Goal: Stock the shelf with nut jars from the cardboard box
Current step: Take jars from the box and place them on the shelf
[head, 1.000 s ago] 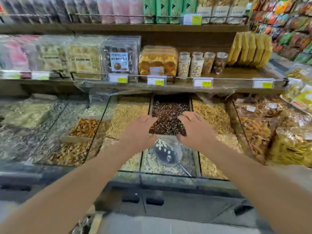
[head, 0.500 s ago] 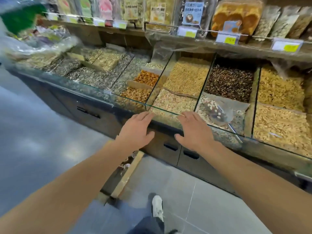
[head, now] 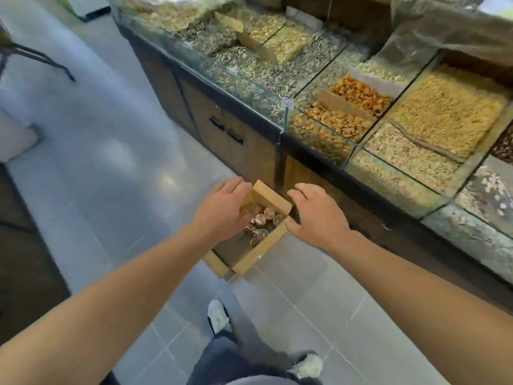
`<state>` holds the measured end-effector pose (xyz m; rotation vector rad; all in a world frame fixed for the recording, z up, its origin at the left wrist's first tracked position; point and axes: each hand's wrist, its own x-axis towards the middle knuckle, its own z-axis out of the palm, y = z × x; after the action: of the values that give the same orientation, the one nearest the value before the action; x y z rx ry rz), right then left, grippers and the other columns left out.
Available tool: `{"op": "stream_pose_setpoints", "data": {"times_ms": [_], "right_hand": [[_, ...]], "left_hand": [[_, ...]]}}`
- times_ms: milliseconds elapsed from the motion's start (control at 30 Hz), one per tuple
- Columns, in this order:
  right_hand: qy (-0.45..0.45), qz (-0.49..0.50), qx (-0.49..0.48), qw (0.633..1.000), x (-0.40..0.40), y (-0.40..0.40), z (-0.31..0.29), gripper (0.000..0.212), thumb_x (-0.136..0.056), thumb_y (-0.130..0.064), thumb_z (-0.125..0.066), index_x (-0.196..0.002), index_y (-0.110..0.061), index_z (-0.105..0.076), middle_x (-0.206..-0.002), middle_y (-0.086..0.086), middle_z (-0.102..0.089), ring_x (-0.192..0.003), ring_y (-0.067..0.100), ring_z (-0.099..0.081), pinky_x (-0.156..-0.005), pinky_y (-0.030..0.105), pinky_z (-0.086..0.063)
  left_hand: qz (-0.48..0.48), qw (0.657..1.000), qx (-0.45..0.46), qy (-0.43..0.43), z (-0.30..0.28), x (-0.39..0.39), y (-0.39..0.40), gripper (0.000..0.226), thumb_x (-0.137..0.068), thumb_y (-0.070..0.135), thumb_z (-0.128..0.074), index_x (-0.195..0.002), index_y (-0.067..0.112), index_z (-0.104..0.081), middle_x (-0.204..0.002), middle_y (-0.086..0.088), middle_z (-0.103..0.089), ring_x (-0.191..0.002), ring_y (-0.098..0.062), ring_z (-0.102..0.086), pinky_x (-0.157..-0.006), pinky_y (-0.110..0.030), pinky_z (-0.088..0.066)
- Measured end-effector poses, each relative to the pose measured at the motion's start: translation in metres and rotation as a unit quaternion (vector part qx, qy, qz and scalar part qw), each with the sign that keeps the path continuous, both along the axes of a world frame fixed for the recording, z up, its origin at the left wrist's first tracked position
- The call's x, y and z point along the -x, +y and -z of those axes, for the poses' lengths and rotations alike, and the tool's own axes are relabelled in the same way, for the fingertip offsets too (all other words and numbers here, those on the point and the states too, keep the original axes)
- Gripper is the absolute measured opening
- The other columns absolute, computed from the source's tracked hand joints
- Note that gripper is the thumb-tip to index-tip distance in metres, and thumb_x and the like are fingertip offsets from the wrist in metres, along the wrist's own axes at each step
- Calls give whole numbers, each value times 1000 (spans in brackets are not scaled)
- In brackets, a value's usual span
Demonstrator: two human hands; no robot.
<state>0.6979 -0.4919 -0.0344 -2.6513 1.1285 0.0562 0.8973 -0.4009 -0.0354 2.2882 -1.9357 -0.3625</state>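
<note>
Your surroundings, listed from the glass-fronted bulk display [head: 280, 122]:
- Its compartments hold loose goods: striped sunflower seeds [head: 258, 70] at the far end, orange-brown nuts [head: 337, 118] next along, pale grain-like product [head: 444, 107] beyond those.
- Cardboard dividers [head: 340, 102] stand inside the compartments.
- Clear plastic sheeting [head: 433, 31] hangs above its far side.
- Beneath it, wooden cabinet doors [head: 219, 126] with dark handles.
- Before it, grey tiled floor [head: 111, 140].
- On the floor nearest you, two white shoes [head: 219, 315] and dark trousers [head: 230, 362].
</note>
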Motion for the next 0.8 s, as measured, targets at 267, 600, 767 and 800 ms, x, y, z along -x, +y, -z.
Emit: {"op": "stream_pose_setpoints", "data": {"times_ms": [267, 600, 767, 800], "right_hand": [[12, 40, -54, 998, -110, -18, 52, 61, -89, -50, -57, -140, -22, -43, -144, -1, -44, -133, 21, -38, -106, 38, -40], [48, 120, -128, 983, -148, -90, 149, 57, -86, -45, -57, -136, -19, -46, -138, 2, -45, -128, 25, -39, -102, 41, -42], [66, 161, -179, 968, -152, -132, 207, 60, -88, -43, -55, -141, -18, -41, -142, 4, -40, -131, 27, -36, -104, 40, -39], [71, 167, -187, 965, -153, -139, 219, 60, -88, -43, -55, -140, -17, -42, -143, 4, -40, -131, 26, -35, -105, 40, -38]], "left_hand": [[17, 997, -78, -18, 42, -124, -11, 64, -93, 39, -54, -150, 24, -29, -158, -2, -28, -142, -27, -25, -112, -37, -29], [68, 984, -160, -26, 127, -186, -110, 66, -92, 38, -57, -150, 24, -31, -157, -3, -29, -141, -29, -29, -108, -42, -35], [93, 979, -182, -17, 179, -193, -172, 64, -90, 33, -59, -148, 21, -35, -154, -4, -33, -137, -31, -34, -103, -42, -40], [100, 977, -187, -18, 191, -194, -183, 63, -90, 34, -59, -148, 21, -35, -154, -4, -33, -137, -31, -34, -102, -42, -41]]}}
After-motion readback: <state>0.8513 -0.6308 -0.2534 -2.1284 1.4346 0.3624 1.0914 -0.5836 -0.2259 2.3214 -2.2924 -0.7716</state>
